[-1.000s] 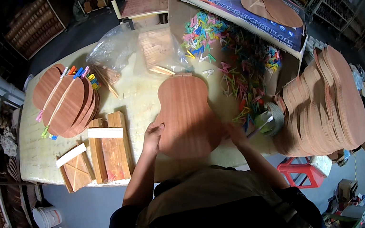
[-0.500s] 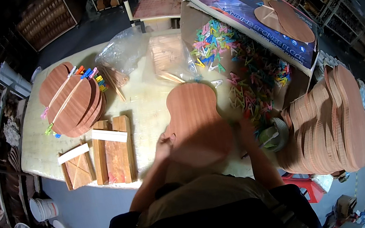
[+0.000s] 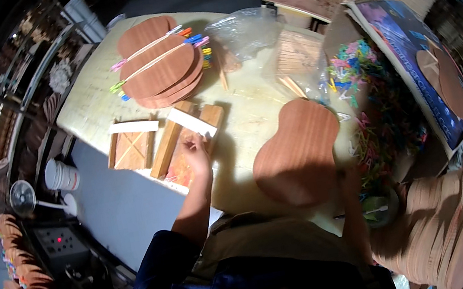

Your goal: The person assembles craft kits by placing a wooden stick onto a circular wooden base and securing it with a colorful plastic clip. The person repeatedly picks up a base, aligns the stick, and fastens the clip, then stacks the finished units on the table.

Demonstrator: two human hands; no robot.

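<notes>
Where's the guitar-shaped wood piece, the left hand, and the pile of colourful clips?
guitar-shaped wood piece [image 3: 297,155]: head view, middle of its flat face.
left hand [image 3: 197,152]: head view, back of the hand.
pile of colourful clips [image 3: 382,113]: head view, middle of the heap.

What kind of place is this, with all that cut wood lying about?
Probably a small workshop that makes guitars or ukuleles. A guitar-shaped wooden plate lies on the workbench, another stack of such plates is clamped with coloured clips, and more piles stand at the right. The left hand rests on a wooden block.
</notes>
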